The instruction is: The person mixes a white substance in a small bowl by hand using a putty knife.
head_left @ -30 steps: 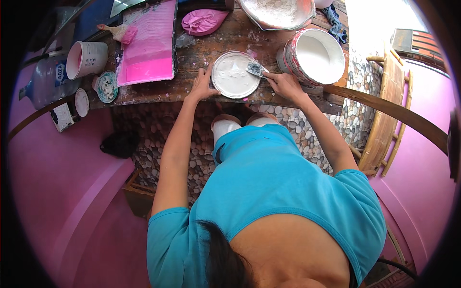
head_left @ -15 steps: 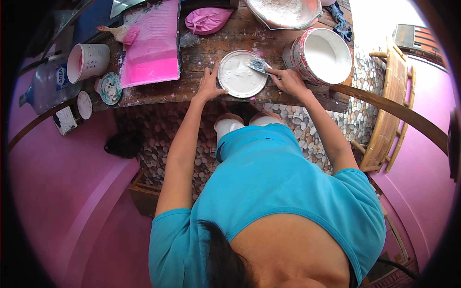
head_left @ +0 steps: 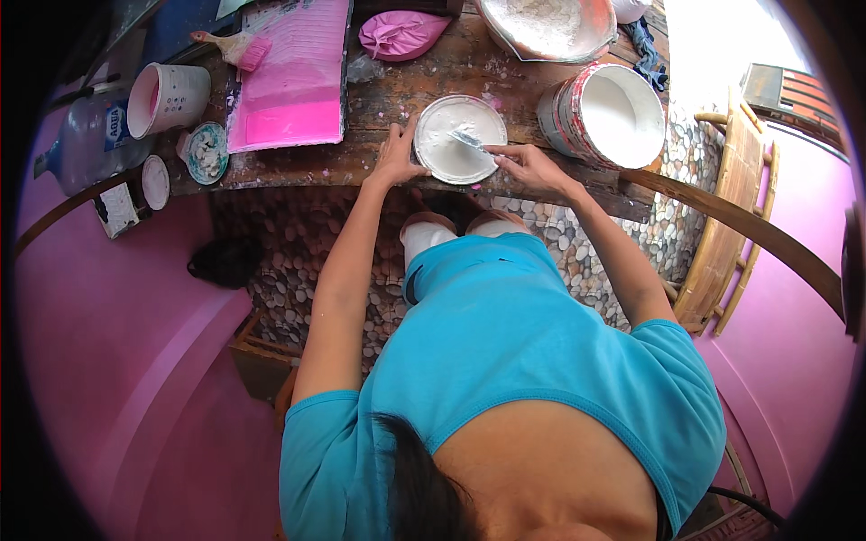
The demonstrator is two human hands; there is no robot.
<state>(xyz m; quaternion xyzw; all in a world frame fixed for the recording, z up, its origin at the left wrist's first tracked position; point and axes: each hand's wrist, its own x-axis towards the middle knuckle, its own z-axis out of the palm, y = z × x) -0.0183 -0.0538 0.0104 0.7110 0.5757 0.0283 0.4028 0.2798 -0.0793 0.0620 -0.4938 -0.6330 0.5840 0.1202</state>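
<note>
My left hand point(head_left: 397, 159) grips the left edge of a round white lid point(head_left: 444, 169), its thumb at the near rim and its fingers along the far left side. White paste point(head_left: 446, 122) coats the inside of the lid. In my right hand point(head_left: 534, 169) a putty knife point(head_left: 469, 142) is held at the lid's right side. Its paste-smeared blade points left and away from me, over the middle of the lid. My fingers hide most of its handle.
A bucket of white paint point(head_left: 622, 117) stands right of the lid, a basin of white powder point(head_left: 541, 22) behind. To the left are a pink paint tray point(head_left: 293, 81), a brush point(head_left: 236, 50), a white tub point(head_left: 171, 99) and a small teal dish point(head_left: 206, 153). The wooden table's point(head_left: 271, 178) near edge runs before me.
The putty knife has turned and moved left and nearer over the lid, my right hand with it. The paste looks smoother. My left hand stays on the rim; the whole view has shifted slightly.
</note>
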